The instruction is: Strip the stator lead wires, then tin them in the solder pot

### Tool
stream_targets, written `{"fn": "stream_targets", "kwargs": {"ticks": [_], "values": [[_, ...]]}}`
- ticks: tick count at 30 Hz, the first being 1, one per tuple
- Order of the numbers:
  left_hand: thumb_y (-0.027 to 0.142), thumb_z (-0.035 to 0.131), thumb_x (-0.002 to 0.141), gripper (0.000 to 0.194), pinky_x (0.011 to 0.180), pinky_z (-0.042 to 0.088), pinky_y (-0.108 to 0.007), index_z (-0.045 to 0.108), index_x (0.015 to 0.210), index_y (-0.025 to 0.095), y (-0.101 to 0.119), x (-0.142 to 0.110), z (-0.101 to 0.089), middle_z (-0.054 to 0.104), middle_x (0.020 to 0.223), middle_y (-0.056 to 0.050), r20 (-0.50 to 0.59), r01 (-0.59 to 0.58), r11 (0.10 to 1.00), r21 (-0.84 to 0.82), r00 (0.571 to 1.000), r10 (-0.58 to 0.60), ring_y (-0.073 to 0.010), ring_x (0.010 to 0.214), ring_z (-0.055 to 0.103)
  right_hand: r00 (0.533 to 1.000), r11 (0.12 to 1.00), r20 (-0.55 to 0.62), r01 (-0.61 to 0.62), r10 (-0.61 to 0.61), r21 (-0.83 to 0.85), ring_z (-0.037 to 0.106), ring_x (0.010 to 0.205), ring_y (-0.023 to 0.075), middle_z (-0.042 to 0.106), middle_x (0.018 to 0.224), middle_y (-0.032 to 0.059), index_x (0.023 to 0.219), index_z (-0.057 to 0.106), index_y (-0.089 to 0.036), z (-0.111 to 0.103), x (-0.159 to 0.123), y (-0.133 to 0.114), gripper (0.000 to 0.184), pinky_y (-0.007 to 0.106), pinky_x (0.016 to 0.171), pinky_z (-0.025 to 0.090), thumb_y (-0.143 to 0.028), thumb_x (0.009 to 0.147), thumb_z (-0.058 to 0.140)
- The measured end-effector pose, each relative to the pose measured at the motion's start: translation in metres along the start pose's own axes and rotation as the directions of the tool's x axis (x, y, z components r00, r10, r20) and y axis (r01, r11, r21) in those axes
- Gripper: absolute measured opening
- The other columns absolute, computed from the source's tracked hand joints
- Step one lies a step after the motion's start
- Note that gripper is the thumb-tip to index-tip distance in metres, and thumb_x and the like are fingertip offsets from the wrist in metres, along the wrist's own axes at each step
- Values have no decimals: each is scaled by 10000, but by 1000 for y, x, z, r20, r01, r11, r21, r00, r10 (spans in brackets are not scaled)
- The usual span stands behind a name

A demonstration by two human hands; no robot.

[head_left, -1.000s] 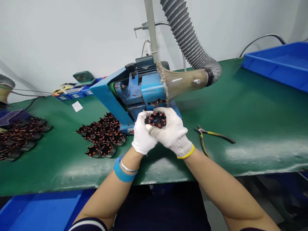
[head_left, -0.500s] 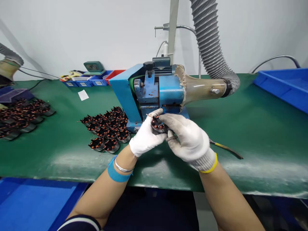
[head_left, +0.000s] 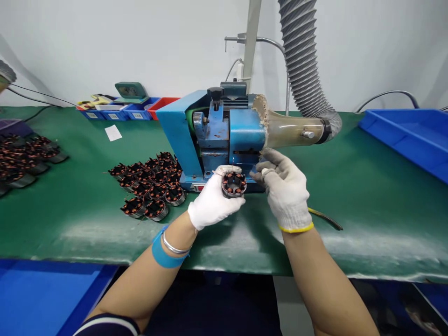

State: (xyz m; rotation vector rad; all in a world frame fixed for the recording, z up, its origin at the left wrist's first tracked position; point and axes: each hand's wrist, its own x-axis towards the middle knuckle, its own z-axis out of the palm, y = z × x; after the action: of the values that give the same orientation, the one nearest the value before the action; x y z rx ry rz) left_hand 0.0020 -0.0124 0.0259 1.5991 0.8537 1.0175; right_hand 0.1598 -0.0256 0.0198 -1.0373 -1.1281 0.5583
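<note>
In my white-gloved left hand (head_left: 212, 203) is a motor stator (head_left: 234, 185), a metal ring with black insulation and copper windings. Its open face tilts up toward me, and thin wire ends stick up from its back edge. Fingers and thumb wrap round its left side and rim. My right hand (head_left: 285, 189), in a white glove with grey fingertips, hovers just right of the stator without touching it. Its fingers are loosely bent and apart, and I see nothing held in them. Behind both hands stands a blue belt-driven machine (head_left: 248, 129).
Several more stators (head_left: 147, 186) stand grouped left of the machine, others (head_left: 28, 158) farther left. Pliers with a yellow handle (head_left: 325, 218) lie at right, partly hidden. A suction hose (head_left: 301, 60) joins the machine. Blue bins (head_left: 115, 113) and a blue tray (head_left: 413, 137) sit at the back.
My right hand has drawn away from the stator, up and to the right. The stator, still in my left hand, now shows its open face more fully. The view has shifted slightly.
</note>
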Motion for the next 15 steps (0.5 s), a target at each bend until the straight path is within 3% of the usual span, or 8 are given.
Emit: {"fn": "stream_targets", "kwargs": {"ticks": [1, 3, 4, 6, 8, 9, 12, 15], "values": [[161, 725, 628, 575, 894, 548, -400, 491, 1152, 177, 0, 0, 1, 630, 1044, -69, -40, -36, 998, 45, 998, 38, -221, 951, 653, 999, 1000, -26, 25, -25, 13, 659, 758, 154, 661, 841, 23, 1196, 573, -179, -2, 2, 0, 421, 339, 729, 609, -162, 777, 544], [148, 700, 629, 574, 925, 538, -407, 476, 1156, 175, -1, 0, 2, 618, 1067, -77, -141, -107, 981, 162, 981, 130, -222, 982, 646, 980, 977, 1, 198, -199, -78, 660, 849, 182, 669, 965, 51, 1268, 548, -208, -7, 3, -6, 513, 383, 808, 600, -168, 758, 584], [142, 694, 626, 576, 942, 531, -409, 471, 1155, 175, -2, 1, 2, 612, 1086, -82, -193, -131, 965, 227, 965, 177, -227, 1012, 639, 948, 935, 79, 318, -309, -157, 657, 900, 206, 665, 1037, 65, 1305, 534, -226, -9, 2, -11, 563, 410, 849, 590, -173, 748, 605], [134, 698, 613, 589, 960, 525, -403, 465, 1152, 182, -3, 1, 2, 605, 1113, -85, -272, -143, 929, 340, 931, 243, -234, 1051, 631, 835, 784, 308, 540, -455, -307, 649, 954, 255, 660, 1105, 83, 1341, 523, -236, -11, -2, -21, 619, 465, 892, 573, -191, 733, 629], [151, 719, 605, 609, 941, 536, -394, 459, 1154, 188, -5, 1, 1, 604, 1112, -82, -299, -133, 911, 390, 918, 262, -233, 1030, 640, 743, 619, 467, 663, -479, -421, 656, 911, 280, 679, 1027, 87, 1336, 531, -212, -8, -6, -27, 601, 482, 841, 581, -208, 741, 618], [167, 729, 606, 617, 935, 540, -391, 456, 1159, 190, -6, 1, 0, 602, 1118, -82, -300, -137, 908, 396, 915, 269, -231, 1020, 645, 726, 562, 499, 685, -473, -463, 660, 873, 282, 686, 971, 86, 1326, 537, -194, -5, -8, -27, 579, 475, 798, 588, -214, 752, 606], [207, 747, 623, 609, 936, 540, -388, 462, 1160, 200, -11, 3, -2, 592, 1138, -81, -303, -146, 900, 411, 909, 286, -229, 1021, 649, 750, 519, 494, 662, -441, -541, 663, 786, 265, 689, 894, 83, 1295, 557, -171, 0, -12, -21, 520, 433, 707, 592, -210, 777, 569], [227, 755, 643, 579, 937, 545, -397, 483, 1154, 212, -12, 1, 2, 586, 1139, -75, -337, -126, 891, 437, 895, 292, -233, 1020, 648, 807, 595, 437, 589, -396, -547, 664, 786, 257, 691, 933, 72, 1307, 561, -207, -2, -19, -17, 525, 427, 730, 593, -200, 782, 564]]}}
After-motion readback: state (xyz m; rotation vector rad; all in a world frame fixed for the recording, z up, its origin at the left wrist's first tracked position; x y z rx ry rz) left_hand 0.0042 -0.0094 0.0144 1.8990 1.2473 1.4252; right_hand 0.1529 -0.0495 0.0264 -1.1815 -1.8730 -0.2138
